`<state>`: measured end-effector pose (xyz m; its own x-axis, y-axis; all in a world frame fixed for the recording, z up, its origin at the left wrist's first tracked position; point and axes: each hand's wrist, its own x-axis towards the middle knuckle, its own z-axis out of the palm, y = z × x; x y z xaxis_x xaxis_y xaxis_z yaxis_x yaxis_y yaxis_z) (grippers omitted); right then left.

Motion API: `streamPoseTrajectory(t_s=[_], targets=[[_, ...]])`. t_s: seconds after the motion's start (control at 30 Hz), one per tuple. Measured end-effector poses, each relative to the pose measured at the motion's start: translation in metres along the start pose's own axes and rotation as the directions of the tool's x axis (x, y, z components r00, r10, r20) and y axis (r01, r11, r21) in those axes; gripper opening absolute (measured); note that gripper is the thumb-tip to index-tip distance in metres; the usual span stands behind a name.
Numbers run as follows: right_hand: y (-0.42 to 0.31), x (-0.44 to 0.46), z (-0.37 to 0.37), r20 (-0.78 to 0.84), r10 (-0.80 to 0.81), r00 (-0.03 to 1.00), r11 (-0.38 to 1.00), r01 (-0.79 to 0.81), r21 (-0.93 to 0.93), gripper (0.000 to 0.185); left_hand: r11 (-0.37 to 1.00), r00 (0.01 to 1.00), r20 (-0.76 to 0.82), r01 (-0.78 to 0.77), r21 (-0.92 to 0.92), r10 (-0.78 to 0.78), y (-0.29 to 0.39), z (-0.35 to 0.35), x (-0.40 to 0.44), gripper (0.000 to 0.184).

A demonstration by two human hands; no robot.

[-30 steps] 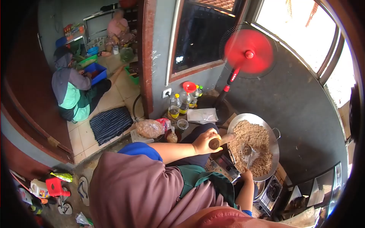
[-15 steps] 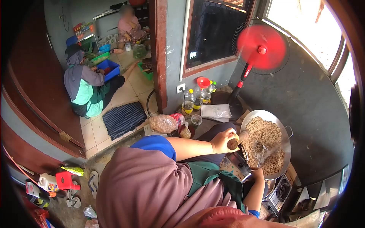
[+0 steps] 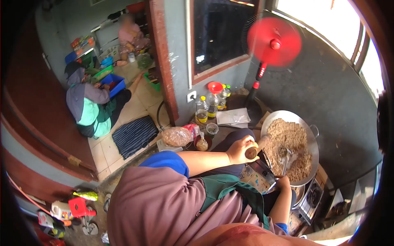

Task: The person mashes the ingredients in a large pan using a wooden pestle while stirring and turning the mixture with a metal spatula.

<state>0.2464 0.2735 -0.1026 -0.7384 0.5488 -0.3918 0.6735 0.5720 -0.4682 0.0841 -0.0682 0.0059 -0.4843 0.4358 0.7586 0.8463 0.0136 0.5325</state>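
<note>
Two-handed hold on a wide wok (image 3: 314, 145) of brown, crumbly food (image 3: 289, 132), as seen by an onlooker in the room. The left hand (image 3: 239, 151) is wrapped round the wooden handle (image 3: 251, 153), which juts from the wok's near rim. The right hand (image 3: 283, 183) grasps the lower end of a metal spatula (image 3: 285, 162), its shaft crossing the same rim and its blade set down in the food beside a scraped, paler patch. The food lies inside the wok, loosely heaped around that patch and reaching close to the rim near the right hand. The wok covers part of a gas stove (image 3: 313, 197), with one burner exposed beyond its edge; any flame beneath is hidden.

Likely faults: (a) Spillage. A hard push of the spatula outward could carry loose crumbs over the rim, the heap by the right hand being most exposed. (b) Tipping. The loop handle (image 3: 315, 130) on the opposite rim is unheld, so a slack left grip could let the wok swivel or rock; whether its base sits squarely cannot be told. (c) Scorching. If heat is on, food left unturned against the wok's floor could catch. (d) Burns. The right hand works close to the metal rim, and a slip could bring knuckles against it.
</note>
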Motion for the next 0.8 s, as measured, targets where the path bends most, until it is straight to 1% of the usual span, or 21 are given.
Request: streamPoseTrajectory(t_s=[0.2,0.3,0.4,0.47,0.53,0.63,0.67,0.7,0.8], targets=[[-0.003,-0.001,0.003,0.029,0.102,0.994,0.992,-0.104,0.065,0.035,0.997,0.994,0.070,-0.080,-0.005,0.080,-0.004,0.001,0.003,0.048],[-0.001,-0.001,0.002,0.009,0.044,0.999,0.999,-0.044,0.008,0.036,0.995,0.994,0.043,-0.096,-0.015,0.097,-0.004,0.004,0.004,0.048],[-0.006,-0.001,0.000,-0.001,0.004,1.000,1.000,-0.004,0.018,0.036,0.997,0.996,0.048,-0.069,-0.035,0.071,-0.004,0.004,0.003,0.048],[0.002,0.002,0.005,0.007,0.039,0.999,0.997,-0.039,0.062,0.036,0.997,0.996,0.052,-0.070,-0.043,0.072,-0.004,0.005,0.003,0.047],[0.004,-0.003,0.005,0.026,0.036,0.999,0.999,-0.037,0.035,0.035,0.997,0.994,0.087,-0.062,-0.049,0.066,-0.003,0.008,-0.001,0.046],[-0.001,-0.001,0.003,0.001,-0.012,1.000,1.000,0.012,0.004,0.034,0.993,0.989,0.092,-0.116,-0.026,0.118,-0.004,0.007,0.002,0.045],[-0.003,-0.004,0.001,0.007,0.004,1.000,1.000,-0.004,0.008,0.034,0.988,0.986,0.070,-0.148,-0.031,0.150,-0.003,0.007,0.003,0.044],[-0.004,-0.004,0.003,-0.007,0.012,1.000,1.000,-0.012,0.021,0.034,0.988,0.985,0.084,-0.149,-0.049,0.152,-0.002,0.007,0.004,0.044],[-0.004,-0.003,0.001,0.038,0.063,0.997,0.996,-0.065,0.057,0.035,0.976,0.970,0.115,-0.209,-0.067,0.216,0.000,0.009,0.006,0.044]])
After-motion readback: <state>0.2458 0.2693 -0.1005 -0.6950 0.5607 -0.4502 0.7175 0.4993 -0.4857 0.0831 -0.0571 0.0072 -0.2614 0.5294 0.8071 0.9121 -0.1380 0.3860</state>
